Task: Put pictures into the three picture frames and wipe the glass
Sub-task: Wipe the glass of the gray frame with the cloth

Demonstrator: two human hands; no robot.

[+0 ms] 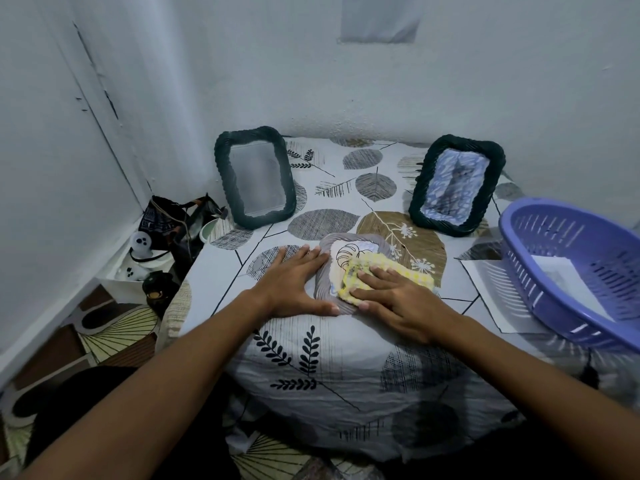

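Three frames: all on the table, two upright at the back, one flat near the middle.
Table (221, 271): covered with a pale cloth printed with grey and brown leaves; its back edge meets the wall.
Basket (568, 271): lilac plastic with slotted sides, tilted at the right edge of the table, resting on a white sheet of paper (485, 292); another paper shows inside it.
Left dark frame (221, 174): woven rim, upright near the back left corner; its glass looks blurred and grey, and I cannot tell whether a picture is in it.
Right dark frame (420, 199): woven rim, upright near the back right corner, holding a blue-and-white patterned picture.
Grey frame (322, 282): lies flat just in front of the table's middle, between the two hands, with a leaf drawing visible under the glass.
Left hand (291, 285): flat on the cloth, fingers straight and spread, thumb and fingertips against the grey frame's left rim, gripping nothing.
Right hand (398, 299): fingers straight, pressing down on the yellow cloth, not curled around it.
Yellow cloth (412, 271): checked, bunched on the glass of the grey frame, partly under the right hand.
Floor clutter: dark bag (166, 216) and small white figures beside the table's left edge.
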